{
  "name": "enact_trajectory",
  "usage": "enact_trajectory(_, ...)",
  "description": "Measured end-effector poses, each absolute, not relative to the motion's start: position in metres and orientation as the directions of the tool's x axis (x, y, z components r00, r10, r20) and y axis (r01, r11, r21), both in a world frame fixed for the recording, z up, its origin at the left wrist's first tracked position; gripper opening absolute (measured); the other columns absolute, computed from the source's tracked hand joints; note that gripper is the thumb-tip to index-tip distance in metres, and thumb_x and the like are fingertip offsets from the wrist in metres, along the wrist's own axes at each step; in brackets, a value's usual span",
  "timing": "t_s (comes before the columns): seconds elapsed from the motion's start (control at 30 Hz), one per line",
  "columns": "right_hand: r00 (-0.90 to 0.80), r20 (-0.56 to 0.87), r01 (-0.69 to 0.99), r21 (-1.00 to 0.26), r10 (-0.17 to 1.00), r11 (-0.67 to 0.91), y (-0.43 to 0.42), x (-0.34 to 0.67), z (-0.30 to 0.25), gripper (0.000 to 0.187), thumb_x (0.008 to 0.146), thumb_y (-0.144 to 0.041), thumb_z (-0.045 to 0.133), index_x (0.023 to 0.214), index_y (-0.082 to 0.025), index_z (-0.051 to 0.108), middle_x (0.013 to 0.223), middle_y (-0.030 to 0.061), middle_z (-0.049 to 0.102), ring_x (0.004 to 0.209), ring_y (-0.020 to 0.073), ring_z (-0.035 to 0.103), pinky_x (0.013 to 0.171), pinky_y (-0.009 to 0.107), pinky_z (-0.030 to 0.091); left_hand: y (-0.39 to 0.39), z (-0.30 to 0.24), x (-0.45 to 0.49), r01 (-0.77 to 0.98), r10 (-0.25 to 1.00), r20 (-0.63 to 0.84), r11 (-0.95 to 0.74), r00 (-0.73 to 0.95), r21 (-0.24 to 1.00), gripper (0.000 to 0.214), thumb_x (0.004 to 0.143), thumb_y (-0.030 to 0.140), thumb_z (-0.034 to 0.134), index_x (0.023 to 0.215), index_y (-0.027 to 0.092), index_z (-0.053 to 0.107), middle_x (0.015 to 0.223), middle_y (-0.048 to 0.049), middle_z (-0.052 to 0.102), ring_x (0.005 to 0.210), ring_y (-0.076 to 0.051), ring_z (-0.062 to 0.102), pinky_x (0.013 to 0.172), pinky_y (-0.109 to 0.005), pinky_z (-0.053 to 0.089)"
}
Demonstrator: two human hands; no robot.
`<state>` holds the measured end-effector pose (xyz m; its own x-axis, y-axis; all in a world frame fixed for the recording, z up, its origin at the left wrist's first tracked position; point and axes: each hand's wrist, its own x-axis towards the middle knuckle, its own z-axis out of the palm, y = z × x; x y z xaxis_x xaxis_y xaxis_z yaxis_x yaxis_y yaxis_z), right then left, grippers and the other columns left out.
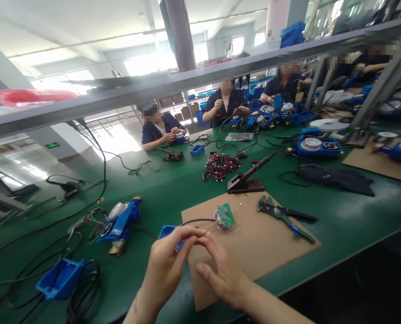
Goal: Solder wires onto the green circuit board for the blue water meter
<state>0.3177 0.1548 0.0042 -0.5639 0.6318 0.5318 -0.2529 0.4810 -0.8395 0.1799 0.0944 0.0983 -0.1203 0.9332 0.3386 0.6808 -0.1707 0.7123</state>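
Electronics workshop: circuit board (pixel 226 215), soldering iron (pixel 259 164), co-workers (pixel 217 108), green bench (pixel 170 186).

Bench (pixel 173 184) dark green. Cardboard sheet (pixel 251 249) plain brown. Circuit board (pixel 226 215) green. Pliers (pixel 283 213) black, green, some blue. Connector pile (pixel 221 166) red/black.

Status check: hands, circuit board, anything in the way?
Left hand and right hand fingertips together, any grip unclear. Circuit board just beyond, on the cardboard. Blue box partly hidden behind left hand; pliers clear, right of board.
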Motion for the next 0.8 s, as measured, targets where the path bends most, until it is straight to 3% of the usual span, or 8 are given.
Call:
enact_trajectory(0.07,-0.465,0.539,-0.228,-0.839,0.702,0.494,0.153,0.322,0.013,0.033,0.093,-0.045,0.047,0.114,-0.020,0.052,0.111,0.0081,0.057,0.108,0.0203,0.053,0.096,0.034,0.044,0.101,0.091,0.192,0.455,0.954,0.249,-0.150,-0.167,0.878,0.014,0.094,0.033,0.050,0.094,0.022,0.058,0.080,0.0025,0.063,0.079,-0.009,0.062,0.073,-0.019,0.048)
enact_trajectory(0.17,-0.392,0.470,-0.236,-0.882,0.791,0.407,0.153,0.335,0.021,0.030,0.094,-0.038,0.048,0.118,-0.020,0.049,0.099,0.0050,0.057,0.093,0.0165,0.057,0.085,0.031,0.048,0.110,0.081,0.207,0.185,0.982,0.127,-0.100,-0.143,0.978,0.022,0.094,0.038,0.049,0.109,0.022,0.050,0.067,0.0055,0.049,0.065,-0.007,0.050,0.065,-0.019,0.044)
enact_trajectory(0.3,-0.497,0.405,-0.294,-0.911,0.767,0.291,0.156,0.357,0.028,0.041,0.093,-0.036,0.052,0.131,-0.021,0.050,0.098,0.0043,0.062,0.082,0.0138,0.061,0.078,0.029,0.051,0.115,0.073,0.216,0.106,1.000,0.008,-0.010,0.020,0.994,0.049,0.092,0.039,0.053,0.135,0.024,0.036,0.068,0.0053,0.049,0.066,-0.007,0.048,0.067,-0.020,0.042)
enact_trajectory(0.43,-0.532,0.420,-0.294,-0.906,0.736,0.304,0.161,0.375,0.035,0.020,0.090,-0.031,0.061,0.102,-0.018,0.069,0.090,0.0036,0.069,0.077,0.0129,0.063,0.074,0.025,0.051,0.118,0.067,0.222,0.017,0.988,-0.063,0.061,0.140,0.998,0.064,0.088,0.040,0.059,0.142,0.021,0.029,0.062,0.0061,0.050,0.055,-0.007,0.046,0.058,-0.020,0.036)
enact_trajectory(0.57,-0.585,0.344,-0.181,-0.938,0.735,0.296,0.165,0.385,0.036,0.018,0.093,-0.026,0.056,0.078,-0.017,0.061,0.070,-0.0003,0.069,0.061,0.0094,0.060,0.063,0.019,0.048,0.119,0.055,0.223,0.008,0.983,-0.093,0.093,0.161,0.996,0.052,0.093,0.045,0.047,0.134,0.016,0.034,0.058,0.0059,0.047,0.057,-0.009,0.047,0.060,-0.021,0.036)
enact_trajectory(0.67,-0.576,0.391,-0.022,-0.885,0.717,0.465,0.167,0.385,0.030,0.014,0.092,-0.016,0.051,0.079,-0.018,0.056,0.074,0.0002,0.067,0.063,0.0101,0.060,0.061,0.018,0.048,0.119,0.046,0.222,0.055,0.986,-0.089,0.082,0.143,0.995,0.043,0.094,0.048,0.043,0.124,0.017,0.039,0.063,0.0056,0.045,0.063,-0.009,0.046,0.065,-0.021,0.037)
enact_trajectory(0.73,-0.505,0.564,0.078,-0.724,0.653,0.685,0.168,0.383,0.024,0.015,0.093,-0.012,0.047,0.082,-0.018,0.055,0.074,0.0017,0.064,0.066,0.0124,0.060,0.061,0.021,0.048,0.120,0.041,0.222,0.133,0.990,-0.072,0.055,0.122,0.990,0.037,0.093,0.049,0.045,0.111,0.017,0.045,0.067,0.0044,0.047,0.065,-0.009,0.045,0.065,-0.020,0.037)
enact_trajectory(0.8,-0.404,0.757,0.161,-0.494,0.514,0.855,0.169,0.380,0.016,0.018,0.096,-0.012,0.040,0.088,-0.017,0.056,0.074,0.0041,0.062,0.067,0.0148,0.060,0.061,0.024,0.048,0.120,0.036,0.222,0.227,0.996,-0.050,0.034,0.067,0.973,0.034,0.093,0.050,0.044,0.093,0.017,0.049,0.065,0.0039,0.045,0.061,-0.008,0.042,0.061,-0.020,0.034)
